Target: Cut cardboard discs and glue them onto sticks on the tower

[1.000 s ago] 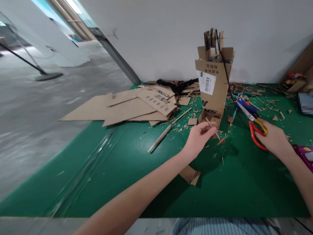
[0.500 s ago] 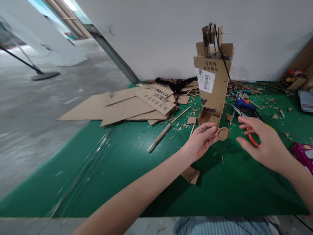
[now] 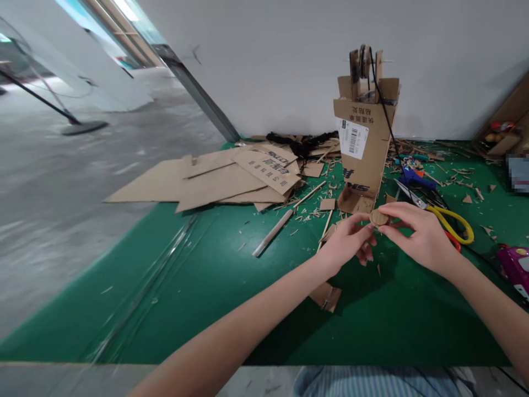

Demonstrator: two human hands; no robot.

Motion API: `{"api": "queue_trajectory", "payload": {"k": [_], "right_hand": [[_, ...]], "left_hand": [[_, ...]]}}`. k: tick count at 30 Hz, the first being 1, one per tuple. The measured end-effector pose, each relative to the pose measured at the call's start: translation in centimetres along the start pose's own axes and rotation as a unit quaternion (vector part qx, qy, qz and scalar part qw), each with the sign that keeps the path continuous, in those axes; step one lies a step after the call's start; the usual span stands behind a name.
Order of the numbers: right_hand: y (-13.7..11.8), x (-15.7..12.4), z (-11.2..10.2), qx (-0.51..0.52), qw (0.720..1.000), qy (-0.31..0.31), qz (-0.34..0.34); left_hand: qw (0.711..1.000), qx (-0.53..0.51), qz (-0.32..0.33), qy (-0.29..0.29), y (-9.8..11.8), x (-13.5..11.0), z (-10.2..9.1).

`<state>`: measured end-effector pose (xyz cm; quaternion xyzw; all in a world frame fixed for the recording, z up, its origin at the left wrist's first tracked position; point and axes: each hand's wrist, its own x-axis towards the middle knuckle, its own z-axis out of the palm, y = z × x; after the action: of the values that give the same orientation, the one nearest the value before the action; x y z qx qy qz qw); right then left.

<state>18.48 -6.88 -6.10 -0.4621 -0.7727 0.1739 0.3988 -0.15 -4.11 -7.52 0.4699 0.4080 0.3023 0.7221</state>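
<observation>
On the left, flat cardboard sheets [image 3: 215, 184] lie piled on the green tabletop [image 3: 198, 309], probably set aside to leave working room. A pale tube [image 3: 273, 234] lies just beside them. Next, the left hand [image 3: 347, 242] appears to pinch the left edge of a small cardboard disc [image 3: 379, 218]. The tall cardboard box [image 3: 366, 168] stands behind, its flared foot likely steadying it. The disc is between both hands, above the tabletop; the right hand [image 3: 415, 231] grips it with thumb and forefinger, perhaps to keep it level. Farther right, the scissors [image 3: 433, 209] lie near, presumably within easy reach.
</observation>
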Motion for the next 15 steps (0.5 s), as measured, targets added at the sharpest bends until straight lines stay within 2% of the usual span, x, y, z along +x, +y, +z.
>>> {"api": "queue_trajectory", "payload": {"k": [2,6,12,15], "right_hand": [[0.1,-0.1,0.2,0.004,1.000,0.002,0.006],[0.1,0.0,0.5,-0.003,1.000,0.004,0.009],[-0.1,0.0,1.0,-0.030,0.999,-0.003,-0.022],[0.0,-0.2,1.5,0.030,0.999,0.011,0.036]], "left_hand": [[1.000,0.007,0.018,0.000,0.1,-0.1,-0.2],[0.997,-0.063,0.013,-0.043,0.4,-0.2,-0.5],[0.998,-0.043,0.034,-0.029,1.4,-0.4,0.1],[0.998,-0.043,0.037,-0.024,2.0,-0.5,0.4]]}}
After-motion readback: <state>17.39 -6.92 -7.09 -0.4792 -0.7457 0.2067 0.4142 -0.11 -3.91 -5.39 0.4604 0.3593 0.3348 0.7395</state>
